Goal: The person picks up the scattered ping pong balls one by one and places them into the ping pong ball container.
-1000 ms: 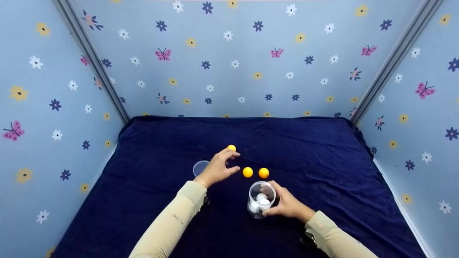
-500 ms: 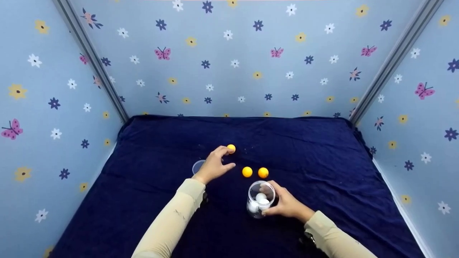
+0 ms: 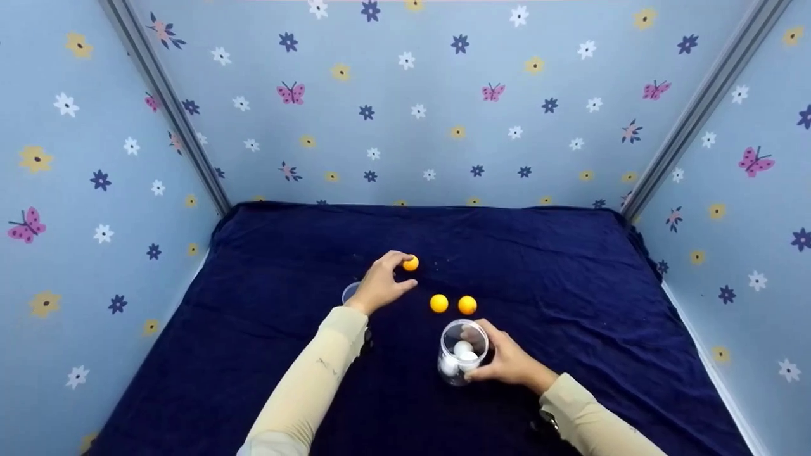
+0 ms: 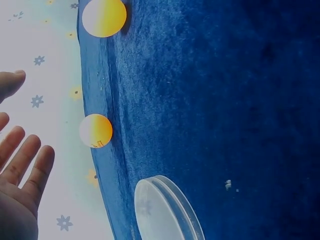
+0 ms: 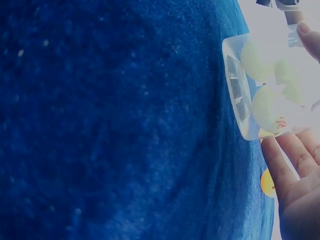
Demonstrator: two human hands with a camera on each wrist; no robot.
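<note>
My left hand [image 3: 384, 282] reaches out beside the farthest orange ping-pong ball [image 3: 411, 263], its index fingertip at the ball's near left side and its thumb well apart. In the left wrist view the fingers [image 4: 22, 160] are spread, with nothing between them and the thumb. Whether a fingertip touches the ball I cannot tell. My right hand [image 3: 509, 361] grips a clear plastic jar [image 3: 447, 335], thumb and fingers round its side. Several white ping-pong balls [image 3: 463, 349] lie inside the jar. Two more orange balls, one left [image 3: 439, 303] and one right [image 3: 467, 305], rest beyond it.
A clear round lid [image 3: 350, 292] lies on the dark blue cloth [image 3: 538, 253], partly hidden behind my left hand. Flower-patterned walls [image 3: 418, 82] enclose the cloth at the back and both sides, with grey metal posts [image 3: 166, 107] at the corners.
My left hand has shifted slightly farther out and turned, so the orange ball shows beside its fingertip. The right hand and the jar have stayed in place.
</note>
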